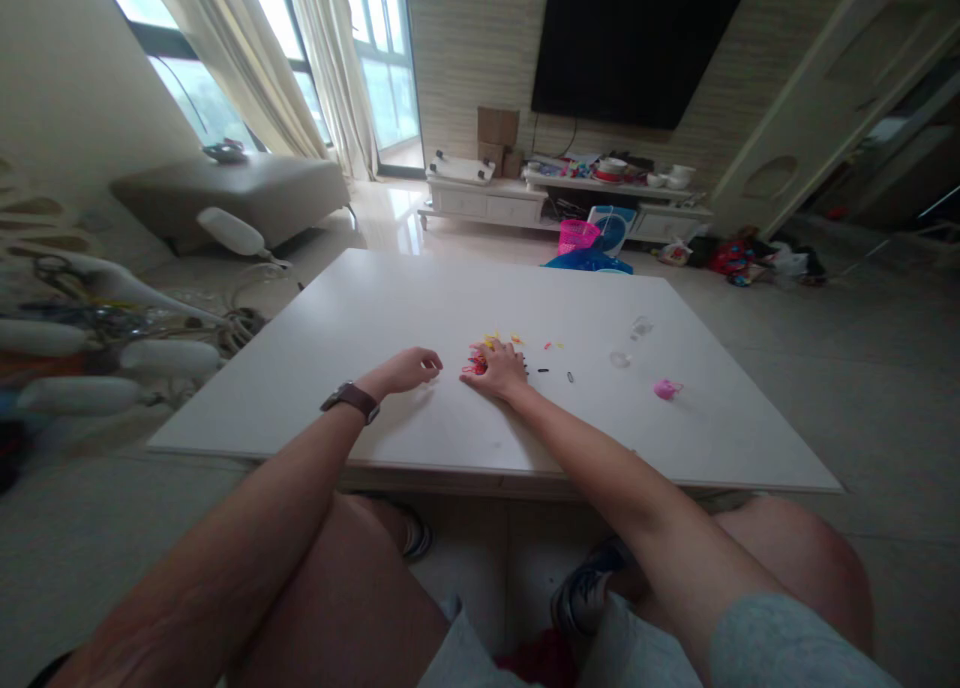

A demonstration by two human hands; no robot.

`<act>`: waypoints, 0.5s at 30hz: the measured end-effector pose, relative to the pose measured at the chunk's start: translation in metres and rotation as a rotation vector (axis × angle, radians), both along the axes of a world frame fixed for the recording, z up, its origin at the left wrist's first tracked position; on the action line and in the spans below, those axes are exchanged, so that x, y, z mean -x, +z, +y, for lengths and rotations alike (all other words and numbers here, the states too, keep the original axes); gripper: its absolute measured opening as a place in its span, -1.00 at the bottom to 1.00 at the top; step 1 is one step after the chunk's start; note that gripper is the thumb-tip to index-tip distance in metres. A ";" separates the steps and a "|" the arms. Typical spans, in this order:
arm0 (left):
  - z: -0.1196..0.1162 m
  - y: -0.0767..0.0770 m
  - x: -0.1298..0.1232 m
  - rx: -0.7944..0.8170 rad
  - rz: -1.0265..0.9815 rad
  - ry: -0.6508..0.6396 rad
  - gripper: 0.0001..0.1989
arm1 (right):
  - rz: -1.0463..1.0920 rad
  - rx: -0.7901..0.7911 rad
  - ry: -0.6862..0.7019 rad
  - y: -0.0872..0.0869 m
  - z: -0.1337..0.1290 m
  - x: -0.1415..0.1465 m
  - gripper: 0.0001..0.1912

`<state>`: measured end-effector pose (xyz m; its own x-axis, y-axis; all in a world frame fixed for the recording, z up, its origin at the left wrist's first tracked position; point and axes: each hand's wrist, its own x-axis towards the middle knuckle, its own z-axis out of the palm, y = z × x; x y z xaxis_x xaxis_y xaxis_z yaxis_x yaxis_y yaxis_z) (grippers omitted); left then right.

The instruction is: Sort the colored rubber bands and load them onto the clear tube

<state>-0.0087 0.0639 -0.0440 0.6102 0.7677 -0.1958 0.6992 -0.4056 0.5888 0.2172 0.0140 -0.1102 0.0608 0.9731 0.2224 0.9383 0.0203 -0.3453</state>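
A small pile of coloured paper clips (475, 365), red and yellow with some dark ones, lies on the white table (360, 318). My right hand (501, 370) rests over this pile with its fingers spread and covers part of it. To the left of the pile, my left hand (409, 368) hovers just above the tabletop, fingers loosely bent and apart, with nothing visible in them. Right of my right hand lie a black clip (543, 370) and a single dark-outlined paper clip (570, 377). A few red and yellow bits are scattered just beyond.
On the table's right side are a pink object (665, 390) and two clear plastic pieces, one a round ring or lid (620, 359), the other a small container (641, 326). A pink basket (577, 235) stands past the far edge. White padded stand arms (169, 356) are at left.
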 end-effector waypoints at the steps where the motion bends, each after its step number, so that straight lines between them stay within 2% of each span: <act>1: 0.000 0.000 -0.002 0.002 0.008 -0.006 -0.63 | -0.002 -0.003 0.011 0.001 0.004 0.004 -0.51; 4: 0.001 -0.001 -0.006 0.013 0.017 -0.028 -0.62 | 0.068 -0.052 0.047 0.008 0.015 0.006 -0.74; 9: 0.001 0.000 -0.010 0.028 0.008 -0.051 -0.62 | 0.267 -0.223 0.065 0.029 0.023 -0.021 -0.71; 12: 0.000 0.002 -0.013 0.032 0.024 -0.067 -0.63 | 0.363 -0.142 0.055 0.038 0.015 -0.045 -0.57; 15: -0.002 0.006 -0.014 0.039 0.051 -0.077 -0.64 | 0.389 -0.021 0.061 0.040 0.000 -0.075 -0.54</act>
<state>0.0058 0.0615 -0.0380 0.6557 0.7099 -0.2571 0.6964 -0.4371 0.5692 0.2924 0.0141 -0.0707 0.0868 0.9729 0.2141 0.7344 0.0827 -0.6736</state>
